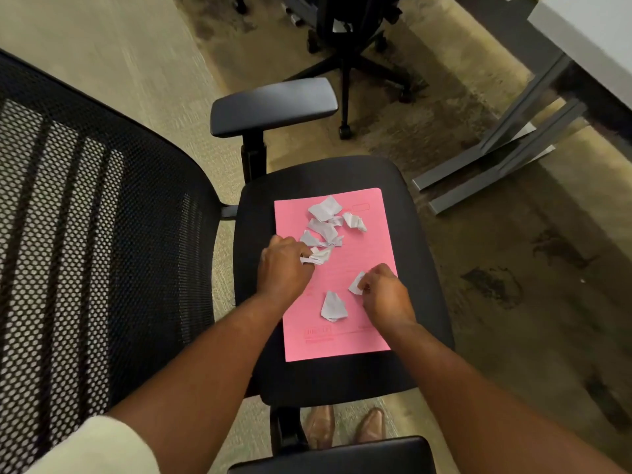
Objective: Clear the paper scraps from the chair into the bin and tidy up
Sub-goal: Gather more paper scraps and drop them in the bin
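Observation:
A pink sheet (362, 323) lies on the black seat (417, 241) of an office chair. Several white paper scraps (323, 220) are strewn over its upper half, and one more scrap (333, 306) lies lower down between my hands. My left hand (284, 268) rests on the sheet's left edge, its fingers closed on a crumpled scrap (318, 256). My right hand (386, 295) is on the sheet's right side, pinching a small scrap (356, 283). No bin is in view.
The chair's mesh backrest (85, 234) fills the left, with one armrest (273, 104) behind the seat and another (342, 456) at the bottom edge. A second black chair (345, 56) stands beyond. A white desk (588, 42) with grey legs is at the right. My shoes (345, 425) show below.

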